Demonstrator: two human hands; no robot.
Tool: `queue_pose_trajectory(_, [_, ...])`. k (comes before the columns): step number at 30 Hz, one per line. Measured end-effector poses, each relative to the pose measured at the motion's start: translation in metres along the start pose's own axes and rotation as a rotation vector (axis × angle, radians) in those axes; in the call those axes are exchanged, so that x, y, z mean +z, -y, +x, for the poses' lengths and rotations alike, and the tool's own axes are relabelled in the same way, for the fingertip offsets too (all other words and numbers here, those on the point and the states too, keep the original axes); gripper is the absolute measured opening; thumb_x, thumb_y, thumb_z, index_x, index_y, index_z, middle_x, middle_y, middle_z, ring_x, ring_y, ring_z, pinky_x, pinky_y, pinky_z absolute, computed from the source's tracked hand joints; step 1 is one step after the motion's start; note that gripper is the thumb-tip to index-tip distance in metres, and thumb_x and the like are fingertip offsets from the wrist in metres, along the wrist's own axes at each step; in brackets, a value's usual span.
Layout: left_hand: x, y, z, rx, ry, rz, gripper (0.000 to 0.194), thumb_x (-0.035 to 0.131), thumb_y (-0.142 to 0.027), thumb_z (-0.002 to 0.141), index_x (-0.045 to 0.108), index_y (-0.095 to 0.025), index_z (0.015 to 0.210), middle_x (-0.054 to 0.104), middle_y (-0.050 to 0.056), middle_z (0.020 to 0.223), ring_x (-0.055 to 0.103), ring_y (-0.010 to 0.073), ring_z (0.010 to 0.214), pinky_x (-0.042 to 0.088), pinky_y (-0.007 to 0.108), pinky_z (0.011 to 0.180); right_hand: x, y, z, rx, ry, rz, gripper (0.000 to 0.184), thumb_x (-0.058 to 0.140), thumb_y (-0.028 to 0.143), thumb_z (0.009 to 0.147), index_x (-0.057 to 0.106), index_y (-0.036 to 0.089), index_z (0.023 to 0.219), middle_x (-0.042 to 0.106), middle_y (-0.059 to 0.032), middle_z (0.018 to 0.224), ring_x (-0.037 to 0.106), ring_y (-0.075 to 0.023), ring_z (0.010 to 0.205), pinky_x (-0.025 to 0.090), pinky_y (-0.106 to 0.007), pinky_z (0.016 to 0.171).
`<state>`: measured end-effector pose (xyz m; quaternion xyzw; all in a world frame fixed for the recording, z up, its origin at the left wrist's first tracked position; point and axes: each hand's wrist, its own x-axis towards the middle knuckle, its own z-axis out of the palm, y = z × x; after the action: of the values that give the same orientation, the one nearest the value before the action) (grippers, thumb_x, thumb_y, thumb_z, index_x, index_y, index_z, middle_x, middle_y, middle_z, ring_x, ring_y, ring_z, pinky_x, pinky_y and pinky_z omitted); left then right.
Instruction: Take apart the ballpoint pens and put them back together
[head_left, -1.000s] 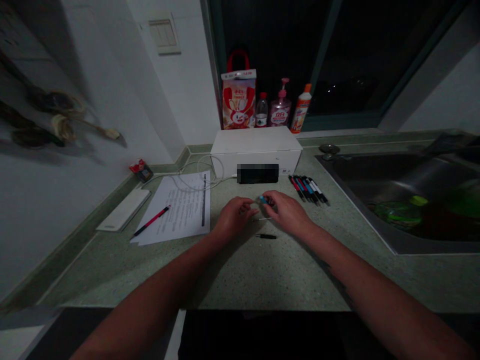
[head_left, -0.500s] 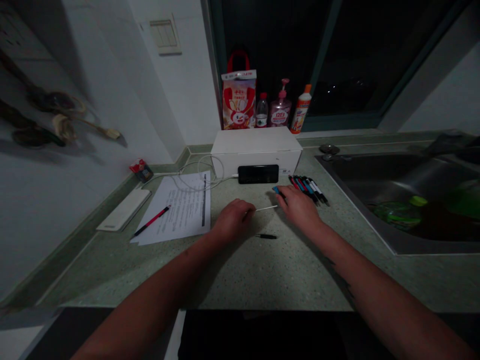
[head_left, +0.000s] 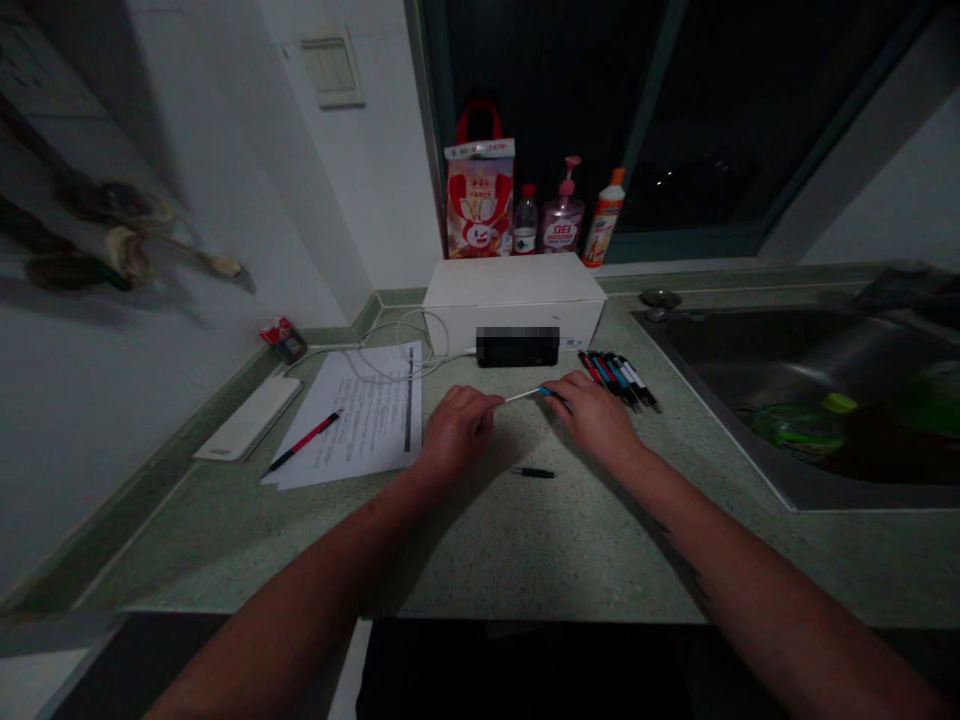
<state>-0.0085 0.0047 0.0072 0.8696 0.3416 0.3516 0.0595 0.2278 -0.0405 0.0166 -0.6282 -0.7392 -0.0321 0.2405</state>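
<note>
My left hand (head_left: 459, 425) is closed, pinching a thin white pen refill (head_left: 520, 396) that points right and slightly up. My right hand (head_left: 592, 412) is closed on a blue pen barrel (head_left: 547, 391). The refill's far end meets the barrel's left end; whether it is inside, I cannot tell. Below and between the hands, a black pen piece (head_left: 534, 473) with a thin tip lies on the counter. Just beyond my right hand, several pens (head_left: 619, 378) in red, blue, black and white lie side by side.
A black phone (head_left: 517, 350), on a white cable, leans against a white box (head_left: 517, 285). Left are printed sheets (head_left: 367, 420) with a red-and-black pen (head_left: 306, 440) on them, and a flat white object (head_left: 247, 420). A metal sink (head_left: 720, 420) is on the right.
My left hand has moved slightly left and up with the refill. My right hand has turned the blue barrel toward it, and the gap between refill and barrel has closed.
</note>
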Motion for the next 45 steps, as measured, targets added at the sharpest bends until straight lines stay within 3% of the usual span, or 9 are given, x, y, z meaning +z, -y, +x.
queue_pose_trajectory(9, [0.003, -0.006, -0.002, 0.019, 0.069, -0.090, 0.024, 0.055, -0.016, 0.096, 0.070, -0.023, 0.114, 0.071, 0.006, 0.096, 0.062, 0.0215, 0.094, 0.051, 0.039, 0.089, -0.001, 0.011, 0.000, -0.157, 0.063, 0.019, 0.022, 0.056, 0.025, 0.098, 0.076, 0.025, 0.108, 0.069, -0.0083, 0.102, 0.062, -0.0251, 0.097, 0.046, -0.037, 0.086])
queue_pose_trajectory(12, [0.008, -0.010, -0.005, -0.100, 0.003, -0.203, 0.046, 0.063, -0.021, 0.093, 0.054, -0.022, 0.138, 0.071, 0.007, 0.107, 0.063, 0.0216, 0.101, 0.052, 0.039, 0.094, 0.000, 0.016, -0.002, -0.145, 0.079, 0.077, 0.023, 0.053, 0.025, 0.099, 0.072, 0.024, 0.111, 0.072, -0.0079, 0.105, 0.065, -0.0240, 0.096, 0.047, -0.036, 0.085])
queue_pose_trajectory(15, [0.008, -0.014, -0.006, -0.137, -0.031, -0.235, 0.064, 0.072, -0.027, 0.088, 0.045, -0.022, 0.146, 0.065, 0.012, 0.125, 0.061, 0.0245, 0.113, 0.050, 0.042, 0.101, 0.001, 0.016, -0.003, 0.013, 0.018, 0.132, 0.025, 0.052, 0.026, 0.098, 0.067, 0.021, 0.117, 0.075, -0.0102, 0.107, 0.070, -0.0254, 0.091, 0.049, -0.036, 0.080])
queue_pose_trajectory(20, [0.006, -0.019, -0.008, 0.194, 0.330, -0.226, 0.037, 0.073, -0.041, 0.087, 0.068, -0.023, 0.119, 0.066, 0.010, 0.125, 0.060, 0.0270, 0.118, 0.047, 0.045, 0.105, 0.000, 0.014, -0.001, 0.172, -0.054, 0.231, 0.031, 0.050, 0.033, 0.098, 0.062, 0.019, 0.123, 0.078, -0.0107, 0.101, 0.073, -0.0276, 0.087, 0.050, -0.036, 0.072])
queue_pose_trajectory(24, [0.009, -0.023, -0.009, 0.327, 0.440, -0.246, 0.018, 0.068, -0.033, 0.091, 0.074, -0.023, 0.105, 0.069, 0.009, 0.121, 0.062, 0.0248, 0.113, 0.047, 0.043, 0.103, 0.000, 0.014, 0.000, 0.175, -0.071, 0.208, 0.030, 0.051, 0.031, 0.097, 0.063, 0.019, 0.122, 0.078, -0.0104, 0.100, 0.073, -0.0279, 0.086, 0.051, -0.036, 0.073])
queue_pose_trajectory(27, [0.009, -0.025, -0.009, 0.184, 0.366, -0.261, 0.015, 0.061, -0.023, 0.093, 0.072, -0.022, 0.102, 0.073, 0.007, 0.107, 0.065, 0.0216, 0.102, 0.052, 0.039, 0.094, 0.001, 0.011, -0.001, 0.084, -0.087, 0.164, 0.025, 0.051, 0.025, 0.097, 0.068, 0.019, 0.114, 0.076, -0.0116, 0.108, 0.071, -0.0274, 0.095, 0.052, -0.038, 0.081])
queue_pose_trajectory(31, [0.005, -0.018, -0.009, -0.101, 0.134, -0.259, 0.023, 0.058, -0.019, 0.091, 0.068, -0.021, 0.112, 0.074, 0.006, 0.101, 0.068, 0.0185, 0.088, 0.056, 0.034, 0.081, -0.001, 0.005, 0.000, 0.001, -0.063, 0.108, 0.025, 0.051, 0.020, 0.096, 0.071, 0.020, 0.110, 0.074, -0.0108, 0.108, 0.069, -0.0263, 0.097, 0.052, -0.039, 0.085])
queue_pose_trajectory(37, [0.001, -0.009, -0.008, -0.067, 0.000, -0.256, 0.030, 0.056, -0.015, 0.091, 0.068, -0.020, 0.118, 0.075, 0.008, 0.109, 0.069, 0.0193, 0.092, 0.056, 0.035, 0.084, -0.002, 0.005, 0.000, -0.054, -0.020, 0.064, 0.027, 0.051, 0.016, 0.095, 0.073, 0.020, 0.111, 0.073, -0.0094, 0.107, 0.068, -0.0261, 0.097, 0.052, -0.040, 0.087])
queue_pose_trajectory(45, [0.002, -0.010, -0.008, -0.055, 0.098, -0.207, 0.031, 0.055, -0.015, 0.090, 0.069, -0.023, 0.116, 0.075, 0.005, 0.099, 0.068, 0.0201, 0.090, 0.055, 0.035, 0.083, -0.004, 0.010, 0.000, -0.067, 0.055, 0.033, 0.027, 0.055, 0.015, 0.095, 0.074, 0.021, 0.112, 0.074, -0.0087, 0.106, 0.068, -0.0256, 0.098, 0.051, -0.038, 0.088])
